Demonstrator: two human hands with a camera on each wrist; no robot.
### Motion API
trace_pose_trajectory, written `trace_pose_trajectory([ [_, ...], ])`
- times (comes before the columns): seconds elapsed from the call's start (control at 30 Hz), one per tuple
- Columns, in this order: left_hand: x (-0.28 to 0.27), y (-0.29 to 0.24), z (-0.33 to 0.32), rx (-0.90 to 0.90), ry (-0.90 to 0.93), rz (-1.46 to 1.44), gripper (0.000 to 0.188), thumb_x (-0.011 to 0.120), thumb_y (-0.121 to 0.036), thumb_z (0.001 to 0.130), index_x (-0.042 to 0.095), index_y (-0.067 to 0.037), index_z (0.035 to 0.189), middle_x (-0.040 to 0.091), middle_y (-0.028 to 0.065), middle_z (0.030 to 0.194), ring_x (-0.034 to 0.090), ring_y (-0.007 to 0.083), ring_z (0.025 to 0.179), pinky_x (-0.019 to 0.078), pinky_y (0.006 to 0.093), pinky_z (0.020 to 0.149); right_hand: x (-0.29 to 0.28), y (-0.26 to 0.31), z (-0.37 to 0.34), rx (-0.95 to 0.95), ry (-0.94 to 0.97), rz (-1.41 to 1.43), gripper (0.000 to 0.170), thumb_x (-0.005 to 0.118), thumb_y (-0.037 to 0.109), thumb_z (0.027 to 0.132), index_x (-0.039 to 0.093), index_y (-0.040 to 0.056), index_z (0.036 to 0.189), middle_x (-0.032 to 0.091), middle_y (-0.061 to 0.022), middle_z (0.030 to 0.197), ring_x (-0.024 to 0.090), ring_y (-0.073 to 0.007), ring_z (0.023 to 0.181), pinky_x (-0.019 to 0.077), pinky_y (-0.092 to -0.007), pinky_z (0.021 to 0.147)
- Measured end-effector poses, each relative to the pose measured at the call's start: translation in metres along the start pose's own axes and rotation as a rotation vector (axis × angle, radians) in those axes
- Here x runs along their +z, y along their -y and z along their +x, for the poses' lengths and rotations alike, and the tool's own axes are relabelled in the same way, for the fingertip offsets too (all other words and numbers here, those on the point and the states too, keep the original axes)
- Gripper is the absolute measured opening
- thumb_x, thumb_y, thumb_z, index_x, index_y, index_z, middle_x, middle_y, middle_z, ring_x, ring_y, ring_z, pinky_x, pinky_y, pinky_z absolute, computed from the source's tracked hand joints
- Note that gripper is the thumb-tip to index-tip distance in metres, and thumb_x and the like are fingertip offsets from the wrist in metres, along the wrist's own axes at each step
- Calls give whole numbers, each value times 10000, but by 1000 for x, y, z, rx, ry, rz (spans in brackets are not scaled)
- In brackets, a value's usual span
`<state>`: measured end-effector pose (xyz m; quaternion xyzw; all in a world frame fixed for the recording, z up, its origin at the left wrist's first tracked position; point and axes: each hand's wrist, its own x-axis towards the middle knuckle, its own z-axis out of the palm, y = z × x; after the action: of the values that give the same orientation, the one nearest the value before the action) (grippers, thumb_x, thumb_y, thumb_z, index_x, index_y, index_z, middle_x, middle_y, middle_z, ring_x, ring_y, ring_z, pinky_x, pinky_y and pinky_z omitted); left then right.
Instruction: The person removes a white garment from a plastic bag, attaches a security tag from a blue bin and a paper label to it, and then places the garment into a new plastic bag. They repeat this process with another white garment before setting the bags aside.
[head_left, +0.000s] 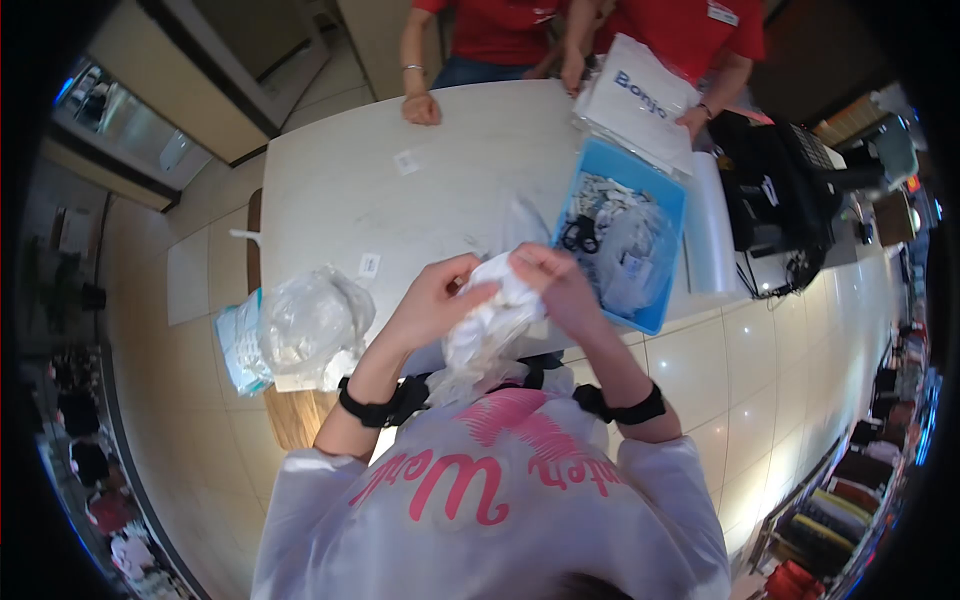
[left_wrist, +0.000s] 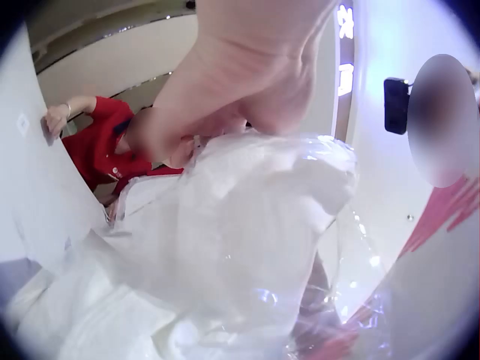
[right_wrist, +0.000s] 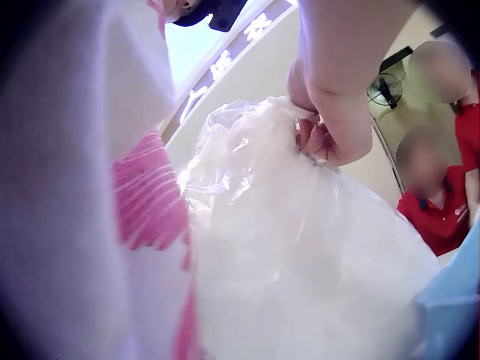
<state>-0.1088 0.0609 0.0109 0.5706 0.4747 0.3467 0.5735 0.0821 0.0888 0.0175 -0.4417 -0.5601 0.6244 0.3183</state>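
A white folded garment in a clear plastic bag (head_left: 492, 322) hangs between both hands, in front of the chest. My left hand (head_left: 445, 295) grips its upper left side, thumb lying across the white fabric. On the other side my right hand (head_left: 556, 283) pinches the top edge with curled fingers. In the left wrist view the bagged garment (left_wrist: 225, 232) spreads below the left hand (left_wrist: 255, 97), glossy film over white cloth. The right wrist view has the crinkled film of the bag (right_wrist: 247, 165) bunched at the fingertips of the right hand (right_wrist: 337, 124).
A blue bin (head_left: 665, 262) with small white pieces, black scissors (head_left: 579, 234) and clear plastic stands at right. On the white table (head_left: 330, 190), a clear bag bundle (head_left: 310, 325) lies left. Two people in red shirts stand across it, one holding a packaged "Bonjo" item (head_left: 640, 105).
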Motion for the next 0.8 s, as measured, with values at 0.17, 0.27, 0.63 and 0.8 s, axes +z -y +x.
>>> trace_pose_trajectory([
  [0.17, 2, 16, -15, -92, -10, -266, 176, 524, -177, 940, 588, -33, 862, 548, -55, 728, 457, 15, 662, 364, 178, 585, 4, -9, -5, 73, 93, 136, 258, 545, 239, 922, 619, 9, 831, 582, 26, 720, 495, -39, 680, 389, -214, 597],
  [0.27, 9, 29, -12, -186, -48, -492, 167, 504, -171, 953, 578, -37, 887, 562, -51, 764, 472, 15, 693, 382, 180, 625, 0, -33, 7, 145, 114, 281, 267, 543, 261, 922, 625, 14, 863, 605, 6, 740, 525, -53, 665, 410, -220, 575],
  [0.63, 7, 40, 3, -239, -128, -623, 181, 474, -172, 967, 520, -69, 825, 539, -49, 757, 464, 9, 694, 374, 186, 641, -202, -123, 14, -48, -606, -641, 204, 613, 149, 848, 602, 36, 1017, 659, -136, 874, 650, -221, 754, 509, -324, 681],
  [0.8, 9, 34, 6, -234, -108, -610, 182, 473, -168, 967, 510, -69, 818, 543, -39, 756, 473, 19, 699, 383, 190, 652, -211, -146, 24, 284, -499, -898, 246, 656, 167, 767, 615, 43, 975, 662, -173, 861, 651, -318, 789, 504, -386, 745],
])
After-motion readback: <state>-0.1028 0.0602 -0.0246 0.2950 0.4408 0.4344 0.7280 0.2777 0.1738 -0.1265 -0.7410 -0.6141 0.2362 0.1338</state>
